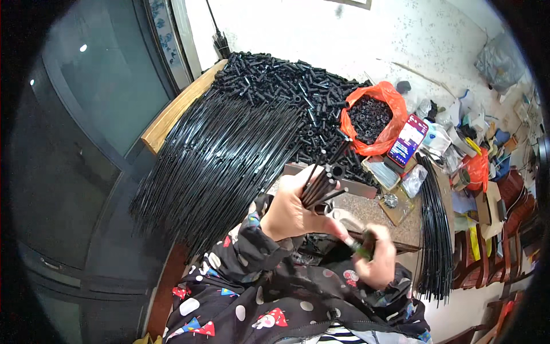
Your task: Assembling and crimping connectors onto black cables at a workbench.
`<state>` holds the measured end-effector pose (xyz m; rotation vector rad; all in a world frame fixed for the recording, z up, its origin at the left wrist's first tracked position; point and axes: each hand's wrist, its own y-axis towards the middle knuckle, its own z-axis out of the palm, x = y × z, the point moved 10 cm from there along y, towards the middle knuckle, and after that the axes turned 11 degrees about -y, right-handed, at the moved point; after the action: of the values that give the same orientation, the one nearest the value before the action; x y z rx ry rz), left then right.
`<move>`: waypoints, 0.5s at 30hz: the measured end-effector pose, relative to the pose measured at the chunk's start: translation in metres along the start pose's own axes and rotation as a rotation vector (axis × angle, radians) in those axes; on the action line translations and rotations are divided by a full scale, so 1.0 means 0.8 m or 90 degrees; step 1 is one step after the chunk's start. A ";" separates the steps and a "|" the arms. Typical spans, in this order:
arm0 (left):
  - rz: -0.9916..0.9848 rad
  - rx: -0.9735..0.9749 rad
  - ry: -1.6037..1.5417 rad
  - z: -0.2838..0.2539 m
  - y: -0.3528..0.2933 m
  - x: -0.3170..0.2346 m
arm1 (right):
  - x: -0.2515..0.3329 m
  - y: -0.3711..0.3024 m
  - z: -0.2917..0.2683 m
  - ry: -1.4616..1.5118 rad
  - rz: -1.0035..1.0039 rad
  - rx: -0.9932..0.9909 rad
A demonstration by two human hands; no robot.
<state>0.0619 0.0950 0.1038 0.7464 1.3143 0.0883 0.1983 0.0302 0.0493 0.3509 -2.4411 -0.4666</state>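
My left hand (289,209) is closed around a bundle of thin black rods (321,192), whose ends point up and away from me. One black end among them looks wider and hollow, like a tube. Just to the right and nearer to me, my right hand (376,261) has its fingers curled in, blurred by motion. A small dark and green thing (362,250) shows at those fingers, too smeared to name. Its tip lies close to my left thumb. A pale curved shape (344,218) behind the hands is unclear.
Long black rods (217,155) cover the table's left side, below a heap of short black tubes (275,74). An orange bag (391,94) holds small black parts. Beside it stands a phone (408,140). More rods (435,235) hang over the right edge.
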 end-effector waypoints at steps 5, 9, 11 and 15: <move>0.022 0.055 -0.106 -0.003 0.000 0.012 | 0.022 -0.044 0.075 0.572 0.274 0.548; 0.010 0.086 -0.109 0.022 0.003 0.006 | 0.029 -0.095 0.115 0.859 0.317 0.706; 0.032 0.066 -0.043 0.014 0.001 -0.008 | 0.040 -0.057 0.103 0.582 0.203 0.692; 0.007 0.023 0.012 -0.001 -0.003 -0.001 | 0.021 0.013 -0.003 -0.006 -0.044 0.008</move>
<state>0.0601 0.0932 0.1035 0.7846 1.3327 0.0802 0.1854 0.0327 0.0640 0.4396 -2.4484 -0.4842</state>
